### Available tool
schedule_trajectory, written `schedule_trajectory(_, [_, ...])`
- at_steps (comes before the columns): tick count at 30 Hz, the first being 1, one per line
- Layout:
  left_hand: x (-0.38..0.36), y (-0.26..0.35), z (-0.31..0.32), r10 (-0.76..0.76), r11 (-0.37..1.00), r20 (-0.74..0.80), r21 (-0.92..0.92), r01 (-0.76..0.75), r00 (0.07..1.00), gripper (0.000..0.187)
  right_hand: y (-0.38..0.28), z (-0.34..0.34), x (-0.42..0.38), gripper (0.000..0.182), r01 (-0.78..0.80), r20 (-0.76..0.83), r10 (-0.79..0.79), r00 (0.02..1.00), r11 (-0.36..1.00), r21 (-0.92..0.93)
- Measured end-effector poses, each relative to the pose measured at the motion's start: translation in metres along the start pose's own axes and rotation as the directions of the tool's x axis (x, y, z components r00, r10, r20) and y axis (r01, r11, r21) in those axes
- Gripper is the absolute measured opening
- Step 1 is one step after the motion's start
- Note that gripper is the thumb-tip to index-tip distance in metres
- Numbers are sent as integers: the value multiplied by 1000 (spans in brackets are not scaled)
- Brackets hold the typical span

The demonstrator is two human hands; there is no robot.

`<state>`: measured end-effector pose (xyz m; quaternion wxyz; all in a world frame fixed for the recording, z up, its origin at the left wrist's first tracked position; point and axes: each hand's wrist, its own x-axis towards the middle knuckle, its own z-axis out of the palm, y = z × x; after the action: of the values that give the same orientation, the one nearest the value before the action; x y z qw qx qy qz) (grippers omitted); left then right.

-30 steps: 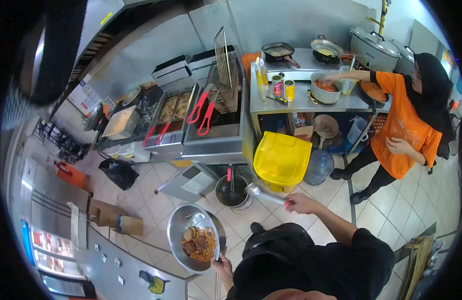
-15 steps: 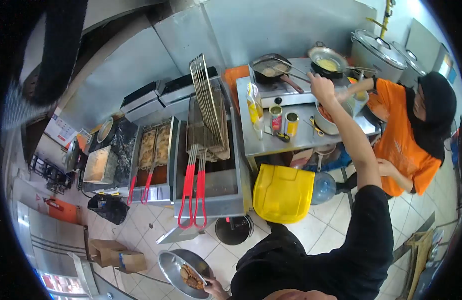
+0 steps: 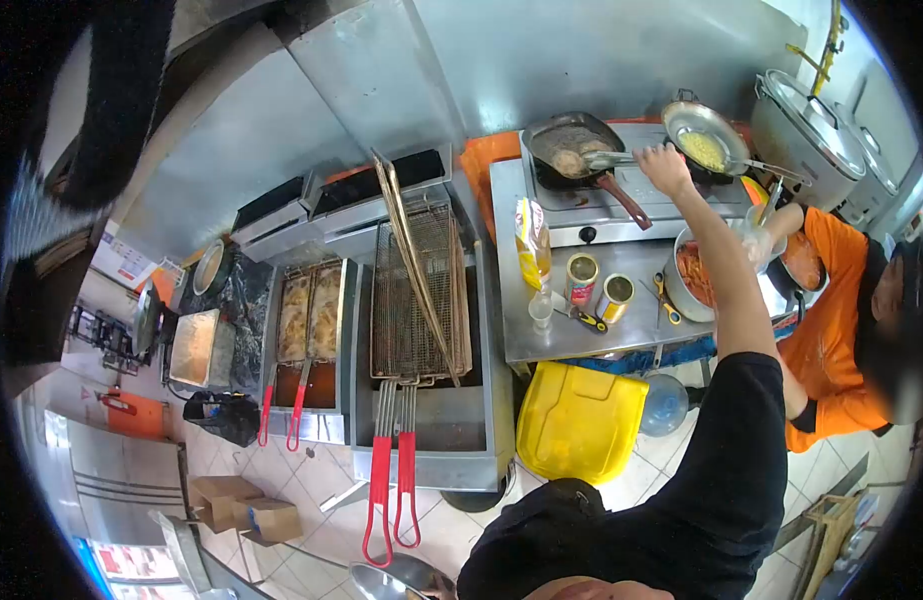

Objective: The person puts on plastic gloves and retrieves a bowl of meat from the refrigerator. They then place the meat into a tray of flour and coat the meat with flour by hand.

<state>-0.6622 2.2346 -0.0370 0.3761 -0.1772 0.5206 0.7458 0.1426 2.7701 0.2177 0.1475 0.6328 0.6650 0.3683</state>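
My right hand is closed round a pair of metal tongs, held out over the stove at the back. The ends of the tongs reach into a dark frying pan, right at the browned pieces of food in it. Low at the bottom edge, my left hand grips the rim of a steel bowl. Most of that bowl and hand lies outside the view. Beside the frying pan sits a second pan with yellowish food.
A co-worker in an orange shirt stands at right by a pot of red food. Opened cans, scissors and an oil bottle occupy the steel table. Fryer baskets with red handles jut out; a yellow lid is below.
My right hand has brought the tongs down into the frying pan. The steel bowl has slipped mostly below the view. The camera has shifted, and the co-worker now leans nearer the pot.
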Motion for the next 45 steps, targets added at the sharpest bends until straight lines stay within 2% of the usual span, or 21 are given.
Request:
schedule_trajectory(4, [-8, -7, 3, -3, 1000, -24, -21, 3, 1000, 46, -17, 21, 6, 41, -22, -31, 24, 999, 998, 61])
schedule_trajectory(7, [-13, -7, -1, 5, 1000, -26, -20, -6, 1000, 46, -27, 29, 14, 33, -23, -30, 25, 999, 997, 75])
schedule_trajectory(14, [-24, 1, -15, 14, 1000, -43, -15, -14, 999, 46, 5, 8, 44, 26, -185, 190, 117, 975, 899, 398])
schedule_trajectory(18, [-31, 5, -29, 13, 1000, -56, -17, -14, 998, 46, 17, -6, 49, 20, -226, 187, 156, 970, 862, 454])
schedule_trajectory(21, [-35, 9, -39, 11, 1000, -66, -22, -13, 998, 46, 20, -5, 54, 34, -235, 248, 124, 961, 838, 492])
schedule_trajectory(22, [-37, 11, -42, 10, 1000, -69, -21, -11, 998, 46, 17, -3, 55, 19, -260, 231, 162, 959, 825, 502])
schedule_trajectory(25, [-38, 14, -45, 5, 1000, -63, -21, -7, 998, 46, 13, -1, 56, 17, -259, 241, 153, 958, 821, 508])
schedule_trajectory(28, [-38, 15, -44, -1, 1000, -56, -21, 0, 998, 46, 5, -1, 54, 15, -184, 158, 125, 980, 874, 450])
schedule_trajectory(34, [-36, 12, -42, -8, 999, -50, -34, 6, 999, 46, -13, 16, 45, 22, -58, 93, 35, 995, 966, 253])
schedule_trajectory(37, [-38, 7, -42, -9, 999, -54, -52, 6, 998, 46, -31, 21, 28, 30, -34, -89, 41, 995, 996, 80])
schedule_trajectory(38, [-37, 5, -41, -9, 998, -56, -60, 6, 998, 46, -38, 23, 27, 32, -40, -82, 44, 996, 998, 52])
schedule_trajectory(41, [-36, -7, -33, -12, 996, -57, -85, 7, 998, 46, -62, 5, 27, 27, -163, 73, 155, 985, 978, 130])
schedule_trajectory(44, [-32, -15, -26, -15, 994, -59, -113, 8, 998, 46, -66, -3, 40, 28, -300, 221, 231, 947, 880, 368])
schedule_trajectory(45, [-30, -16, -24, -11, 993, -58, -117, 4, 998, 46, -61, -6, 45, 26, -324, 222, 248, 943, 839, 437])
